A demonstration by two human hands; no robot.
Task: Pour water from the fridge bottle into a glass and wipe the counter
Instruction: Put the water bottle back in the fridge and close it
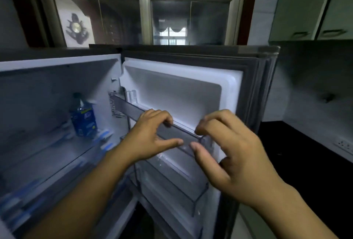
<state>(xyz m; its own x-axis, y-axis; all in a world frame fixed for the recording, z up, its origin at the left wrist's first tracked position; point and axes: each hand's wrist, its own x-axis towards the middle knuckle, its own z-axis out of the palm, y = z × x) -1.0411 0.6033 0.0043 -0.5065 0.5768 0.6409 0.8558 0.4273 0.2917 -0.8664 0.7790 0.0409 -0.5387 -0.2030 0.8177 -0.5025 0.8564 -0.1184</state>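
Fridge door (181, 89) swung open. Bottle (83, 116) upright on the inner shelf (47, 154), left of both hands. Left hand (150, 135) and right hand (229, 149) at the clear door rack (172, 133), fingers (166, 118) curled loosely apart, gripping nothing.

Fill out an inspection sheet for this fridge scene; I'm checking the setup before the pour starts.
Surface: black counter at right, only partly in view.
Job's things: blue-labelled bottle upright on the fridge shelf; no glass or cloth seen.
Clutter: door bins look empty.
Grippers: left hand and right hand open, fingers curled in front of the top door bin, holding nothing.
Cables: nothing seen; wall socket at right.
Surroundings: fridge door open, window above, cabinets upper right.
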